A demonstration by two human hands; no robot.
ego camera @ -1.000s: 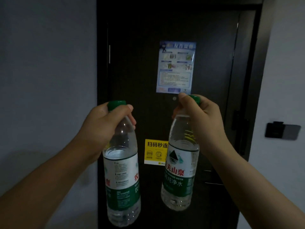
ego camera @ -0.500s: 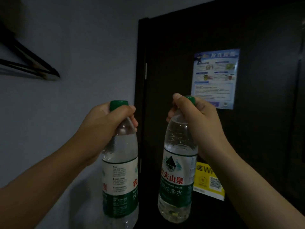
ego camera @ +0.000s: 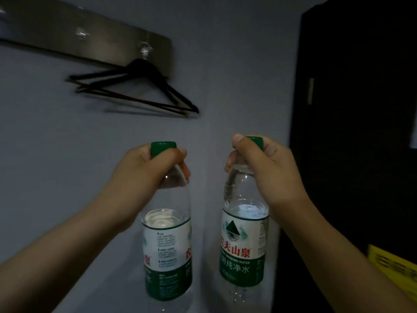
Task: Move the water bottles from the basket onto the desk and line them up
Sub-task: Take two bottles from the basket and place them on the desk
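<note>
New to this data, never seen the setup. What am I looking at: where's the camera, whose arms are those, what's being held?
There is no machine here. A person works with bare hands, and the one wide-angle camera sits on their head, so the two forearms coming in from the bottom are their own. The left hand grips the neck of one water bottle just under its green cap. The right hand grips a second bottle the same way. Both bottles hang upright in the air, apart from each other, and have white and green labels. No surface is in view, so nothing is set down. Behind them is a grey wall with a metal hook rail carrying dark hangers. At the right is a dark door with a yellow sticker.
</note>
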